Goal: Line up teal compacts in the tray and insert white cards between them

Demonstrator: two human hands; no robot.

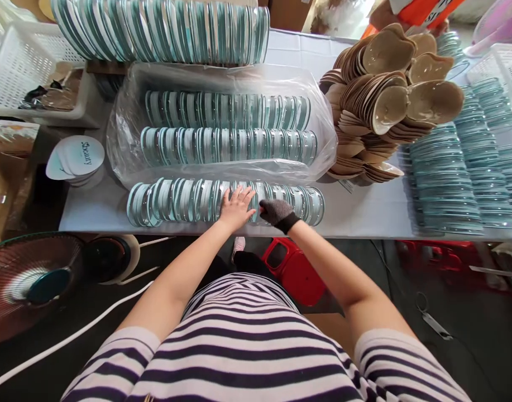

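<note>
A row of clear, greenish round plastic shells (180,200), standing on edge with pale pieces between them, runs along the table's front edge. My left hand (235,211) is bare and lies open across the middle of this row, its fingers spread on the rims. Just to the right, my right hand (278,214), in a dark knitted glove, is closed with curled fingers against the row. Whatever may be in its fingers is hidden. Behind them, a clear plastic bag (117,131) holds two more rows of similar shells (230,146).
At the back stands a row of larger shells (163,32). Tan moulded cups (385,106) are stacked right of the bag, beside piles of clear shells (444,178). White cards (77,158) and a white basket (13,61) are left. A fan (38,285) and red stool (301,276) stand below.
</note>
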